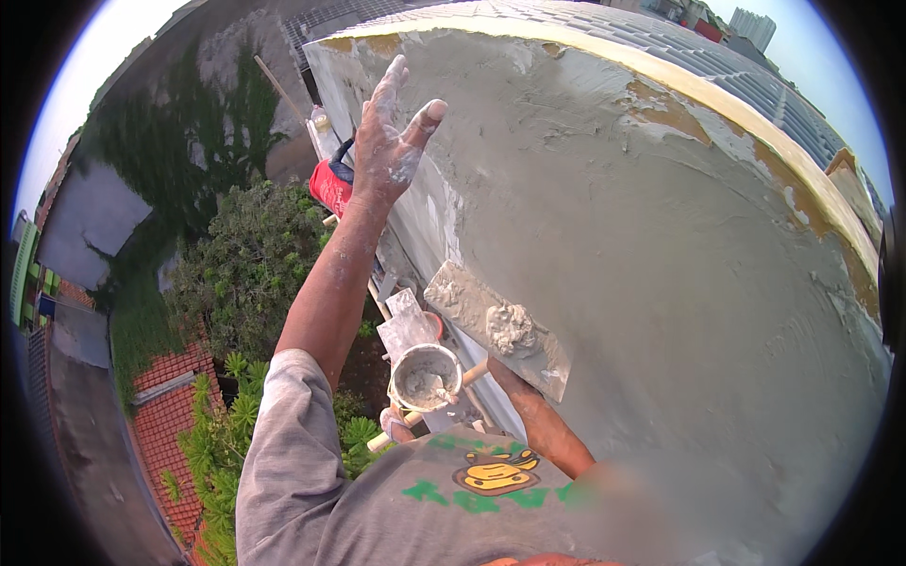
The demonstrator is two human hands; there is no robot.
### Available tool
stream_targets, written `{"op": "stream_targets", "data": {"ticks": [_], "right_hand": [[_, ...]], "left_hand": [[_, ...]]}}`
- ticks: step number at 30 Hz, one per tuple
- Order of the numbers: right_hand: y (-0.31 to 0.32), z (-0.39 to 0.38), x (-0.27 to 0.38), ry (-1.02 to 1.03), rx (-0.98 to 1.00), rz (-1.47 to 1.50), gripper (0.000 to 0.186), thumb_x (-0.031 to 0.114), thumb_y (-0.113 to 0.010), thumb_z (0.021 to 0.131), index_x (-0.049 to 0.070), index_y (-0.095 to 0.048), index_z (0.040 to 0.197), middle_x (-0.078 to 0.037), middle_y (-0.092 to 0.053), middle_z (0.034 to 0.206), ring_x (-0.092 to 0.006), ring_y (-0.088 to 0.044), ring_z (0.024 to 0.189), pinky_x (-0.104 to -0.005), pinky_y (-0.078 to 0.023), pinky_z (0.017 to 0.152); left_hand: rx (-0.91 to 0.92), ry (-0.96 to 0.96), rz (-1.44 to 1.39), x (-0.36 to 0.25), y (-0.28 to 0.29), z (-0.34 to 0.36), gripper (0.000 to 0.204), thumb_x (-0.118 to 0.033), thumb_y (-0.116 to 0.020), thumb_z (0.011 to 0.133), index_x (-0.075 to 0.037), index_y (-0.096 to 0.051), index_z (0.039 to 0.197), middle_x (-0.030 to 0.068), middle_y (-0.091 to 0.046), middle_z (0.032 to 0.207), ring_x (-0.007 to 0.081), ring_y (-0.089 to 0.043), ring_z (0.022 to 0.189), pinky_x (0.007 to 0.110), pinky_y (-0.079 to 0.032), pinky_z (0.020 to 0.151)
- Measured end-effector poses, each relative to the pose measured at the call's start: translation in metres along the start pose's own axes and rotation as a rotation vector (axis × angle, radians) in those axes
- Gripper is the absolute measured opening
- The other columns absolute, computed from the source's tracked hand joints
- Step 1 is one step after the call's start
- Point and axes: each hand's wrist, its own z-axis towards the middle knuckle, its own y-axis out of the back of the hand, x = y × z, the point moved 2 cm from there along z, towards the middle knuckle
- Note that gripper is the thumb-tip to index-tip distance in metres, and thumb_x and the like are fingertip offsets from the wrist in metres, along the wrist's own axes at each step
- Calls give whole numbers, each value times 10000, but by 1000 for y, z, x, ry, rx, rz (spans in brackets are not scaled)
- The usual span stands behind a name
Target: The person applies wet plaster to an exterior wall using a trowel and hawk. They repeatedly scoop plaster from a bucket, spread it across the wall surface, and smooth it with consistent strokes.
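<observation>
The trowel [497, 328] is lying flat, slanting upper-left to lower-right, right hand [497, 370] gripping beneath; left hand [389, 141] is spreading open against the wet plastered wall [642, 245] outdoors

wall [661, 283]: wet grey plaster, ochre patches, pale yellow top edge | left hand [387, 141]: smeared with pale grey | trowel [497, 330]: grey, lump of grey mortar | bucket [426, 376]: whitish, grey mix inside | shirt [377, 491]: grey, green and yellow print | red bag [332, 184] | roof tiles [175, 406]: red-brown | trees [245, 264]: dark green
</observation>
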Motion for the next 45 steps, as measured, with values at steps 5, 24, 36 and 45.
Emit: {"op": "stream_targets", "data": {"ticks": [5, 24, 36, 45], "right_hand": [[7, 3, -5, -72, -22, 19, 491, 242, -555, 864, 5, -505, 1291, -234, -538, 1300, -354, -525, 1211, -449, -398, 1023], [-9, 15, 43, -207, 36, 192, 499, 212, -549, 841, -24, -506, 1279, -263, -538, 1285, -374, -529, 1202, -453, -400, 1020], [-14, 220, 65, -407, 184, 354, 504, 193, -546, 827, -43, -506, 1271, -282, -538, 1275, -386, -532, 1196, -455, -402, 1018], [6, 259, 70, -499, 233, 386, 508, 178, -543, 817, -57, -506, 1265, -296, -539, 1268, -396, -534, 1191, -457, -403, 1016]], "left_hand": [[-33, -269, 25, -62, -77, 77, 446, -367, -441, 1010, 13, -623, 1154, 171, -666, 1095, 280, -614, 1037, 357, -467, 897], [153, -181, -95, -84, -122, 79, 390, -322, -352, 1009, -101, -641, 1147, 179, -632, 1159, 348, -568, 1118, 397, -415, 976], [194, -220, -133, -62, -118, 83, 448, -335, -312, 985, -76, -657, 1105, 167, -640, 1162, 355, -553, 1138, 436, -397, 999], [130, -264, -44, -40, -128, 130, 418, -342, -345, 997, -86, -659, 1103, 182, -644, 1116, 362, -563, 1107, 446, -394, 978]]}}
